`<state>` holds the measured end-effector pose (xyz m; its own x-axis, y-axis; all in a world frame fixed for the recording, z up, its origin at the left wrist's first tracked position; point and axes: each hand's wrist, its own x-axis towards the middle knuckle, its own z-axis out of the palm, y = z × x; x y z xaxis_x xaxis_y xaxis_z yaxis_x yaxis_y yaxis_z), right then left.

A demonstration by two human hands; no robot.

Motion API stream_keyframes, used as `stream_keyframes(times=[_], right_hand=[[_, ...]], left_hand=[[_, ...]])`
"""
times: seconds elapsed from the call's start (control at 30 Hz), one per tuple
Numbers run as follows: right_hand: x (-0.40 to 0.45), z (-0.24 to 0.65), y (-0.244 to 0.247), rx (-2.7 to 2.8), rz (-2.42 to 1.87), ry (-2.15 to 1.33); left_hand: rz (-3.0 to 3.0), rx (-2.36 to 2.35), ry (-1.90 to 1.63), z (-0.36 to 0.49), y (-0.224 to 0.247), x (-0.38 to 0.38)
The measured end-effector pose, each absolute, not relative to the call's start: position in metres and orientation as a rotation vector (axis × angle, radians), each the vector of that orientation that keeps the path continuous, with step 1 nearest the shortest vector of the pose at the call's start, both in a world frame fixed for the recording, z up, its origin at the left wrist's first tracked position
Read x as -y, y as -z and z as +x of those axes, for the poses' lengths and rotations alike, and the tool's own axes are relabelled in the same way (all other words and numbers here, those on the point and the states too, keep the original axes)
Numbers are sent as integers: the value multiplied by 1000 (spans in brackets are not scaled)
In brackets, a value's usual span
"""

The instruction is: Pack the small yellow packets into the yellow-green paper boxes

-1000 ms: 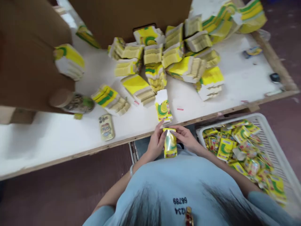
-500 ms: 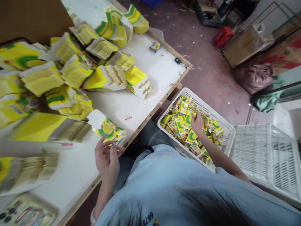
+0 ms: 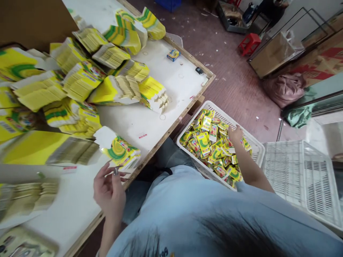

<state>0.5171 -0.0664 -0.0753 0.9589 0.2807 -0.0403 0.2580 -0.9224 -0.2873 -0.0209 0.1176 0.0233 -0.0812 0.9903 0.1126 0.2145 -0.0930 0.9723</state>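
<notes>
My left hand hovers at the table's near edge, fingers loosely bent and apart, with nothing visible in it. Just beyond its fingertips lies a small stack of flat yellow-and-green cartons with a white flap. My right hand reaches down into a white plastic basket, close to its far right rim. Its fingers point into the pile of small folded yellow-and-green boxes; the back of the hand mostly hides them, and whether they grip a box I cannot make out.
Many bundles of flat cartons cover the left of the white table. A small blue-and-yellow box and a black object lie near its far corner. Another white basket stands at right. A red stool is on the floor.
My right hand has moved right across the boxes toward the basket's far rim, uncovering the boxes it was over. My left hand has drawn slightly left and down, away from the carton stack.
</notes>
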Motion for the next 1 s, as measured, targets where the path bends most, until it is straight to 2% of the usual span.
stream_keyframes(times=[0.23, 0.53, 0.77, 1.0], right_hand=[[143, 486, 104, 492, -2950, -364], [244, 425, 111, 531, -2928, -222], [254, 416, 122, 370, -2914, -160], [226, 468, 118, 165, -2880, -198]], left_hand=[[1440, -1343, -1241, -11, -22, -124], [1523, -1256, -1228, 10, -26, -147], [1507, -1283, -1199, 15, -30, -140], [1486, -1303, -1200, 13, -32, -134]])
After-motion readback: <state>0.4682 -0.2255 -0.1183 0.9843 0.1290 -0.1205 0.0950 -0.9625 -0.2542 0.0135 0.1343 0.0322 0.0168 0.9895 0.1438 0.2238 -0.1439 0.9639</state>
